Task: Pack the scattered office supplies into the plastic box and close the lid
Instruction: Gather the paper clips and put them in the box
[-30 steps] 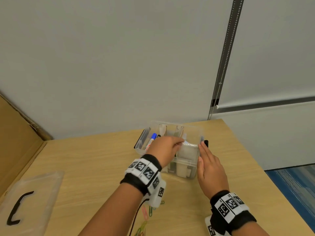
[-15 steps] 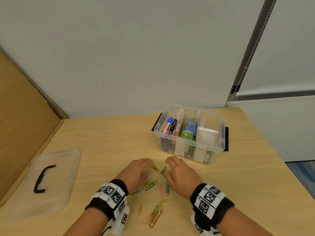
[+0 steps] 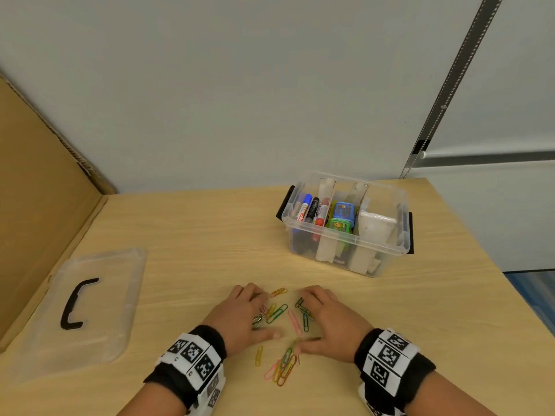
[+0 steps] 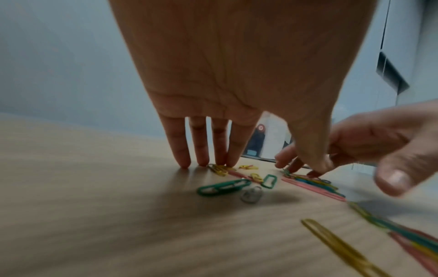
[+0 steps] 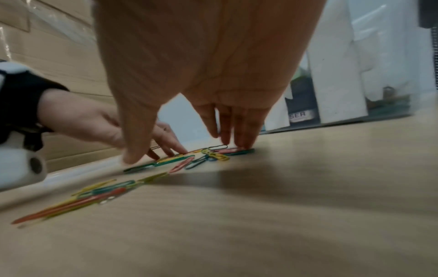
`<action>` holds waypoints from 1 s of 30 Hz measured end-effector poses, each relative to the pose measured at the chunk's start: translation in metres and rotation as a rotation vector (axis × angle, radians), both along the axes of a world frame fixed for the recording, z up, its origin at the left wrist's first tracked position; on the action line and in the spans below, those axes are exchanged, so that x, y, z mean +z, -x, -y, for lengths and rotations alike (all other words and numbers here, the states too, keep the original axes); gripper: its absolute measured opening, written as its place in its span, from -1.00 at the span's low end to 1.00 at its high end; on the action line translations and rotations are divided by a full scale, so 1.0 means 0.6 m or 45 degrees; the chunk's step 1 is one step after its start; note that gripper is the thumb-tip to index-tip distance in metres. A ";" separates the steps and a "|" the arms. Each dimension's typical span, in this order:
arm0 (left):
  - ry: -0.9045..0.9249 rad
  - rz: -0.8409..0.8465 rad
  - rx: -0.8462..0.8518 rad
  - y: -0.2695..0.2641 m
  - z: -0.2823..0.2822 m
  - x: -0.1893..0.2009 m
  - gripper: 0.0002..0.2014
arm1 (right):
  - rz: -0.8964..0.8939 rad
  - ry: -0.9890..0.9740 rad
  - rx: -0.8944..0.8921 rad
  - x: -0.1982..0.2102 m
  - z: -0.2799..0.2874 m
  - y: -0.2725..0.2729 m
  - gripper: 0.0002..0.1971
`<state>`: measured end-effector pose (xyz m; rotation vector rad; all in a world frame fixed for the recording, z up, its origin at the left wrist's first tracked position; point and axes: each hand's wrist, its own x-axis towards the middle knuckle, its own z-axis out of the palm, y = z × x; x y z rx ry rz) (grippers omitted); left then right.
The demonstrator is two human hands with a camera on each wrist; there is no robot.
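Observation:
Several coloured paper clips (image 3: 282, 322) lie scattered on the wooden table (image 3: 195, 235) between my two hands. My left hand (image 3: 240, 313) lies palm down on their left, straight fingertips (image 4: 203, 161) touching the table beside yellow clips (image 4: 219, 169). On the other side my right hand (image 3: 327, 318) is also palm down, its fingertips (image 5: 239, 142) pressing on clips (image 5: 222, 151). Neither hand holds anything. The clear plastic box (image 3: 345, 223) stands open at the back right, holding markers, a green and blue item and a white item. Its clear lid (image 3: 90, 301) with a black handle lies at the left.
A cardboard panel (image 3: 36, 181) stands along the table's left side. A grey wall runs behind the table, and the table's right edge (image 3: 495, 265) drops off to a blue floor. More clips (image 3: 283, 366) lie near the front edge between my wrists.
A second ago both hands were at the box. They have come back toward me and down onto the table, and now close in on the clips from both sides.

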<state>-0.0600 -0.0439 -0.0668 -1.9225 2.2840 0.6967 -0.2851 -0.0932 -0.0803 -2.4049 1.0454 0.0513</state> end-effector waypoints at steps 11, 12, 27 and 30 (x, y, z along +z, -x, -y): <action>0.129 -0.281 0.201 -0.007 -0.012 -0.029 -0.48 | 0.093 0.010 -0.155 -0.010 -0.040 -0.054 -0.42; 0.138 -0.304 0.221 -0.007 -0.009 -0.028 -0.55 | 0.097 0.049 -0.162 -0.014 -0.039 -0.059 -0.52; 0.165 0.101 0.150 0.025 0.008 -0.003 -0.72 | 0.181 -0.002 -0.503 -0.011 -0.008 -0.072 -0.87; 0.120 0.256 0.089 0.039 0.011 0.006 -0.71 | 0.544 -0.479 -0.809 -0.013 0.010 -0.049 -0.82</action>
